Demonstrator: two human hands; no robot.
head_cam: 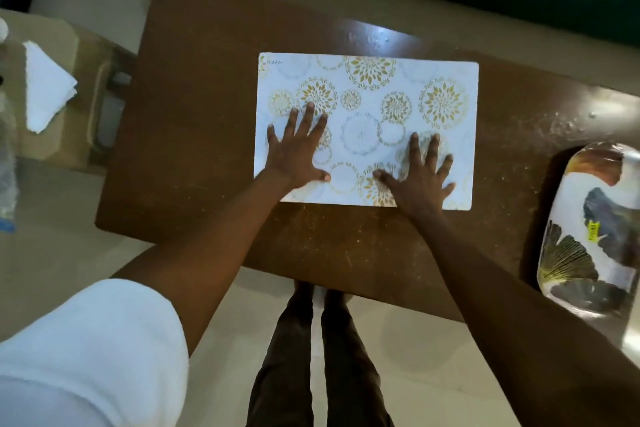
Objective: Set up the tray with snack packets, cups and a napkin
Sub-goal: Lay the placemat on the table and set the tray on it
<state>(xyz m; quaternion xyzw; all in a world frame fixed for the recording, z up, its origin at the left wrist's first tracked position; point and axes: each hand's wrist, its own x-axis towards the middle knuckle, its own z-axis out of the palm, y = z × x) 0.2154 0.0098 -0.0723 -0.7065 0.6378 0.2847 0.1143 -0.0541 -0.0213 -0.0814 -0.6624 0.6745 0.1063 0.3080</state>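
A white placemat (pixel 381 87) with gold and grey flower rings lies flat on the brown table (pixel 207 114). My left hand (pixel 298 152) and my right hand (pixel 420 177) both rest palm-down on its near half, fingers spread, holding nothing. A glossy oval tray (pixel 585 246) with a leaf print sits at the table's right end, apart from my hands. A folded white napkin (pixel 46 90) lies on a lower surface far to the left. No snack packets or cups are in view.
A clear plastic bottle (pixel 7 163) stands at the far left edge next to the napkin. The table's near edge runs just above my legs and feet (pixel 318 340) on the pale floor. A dark wall lies beyond the table.
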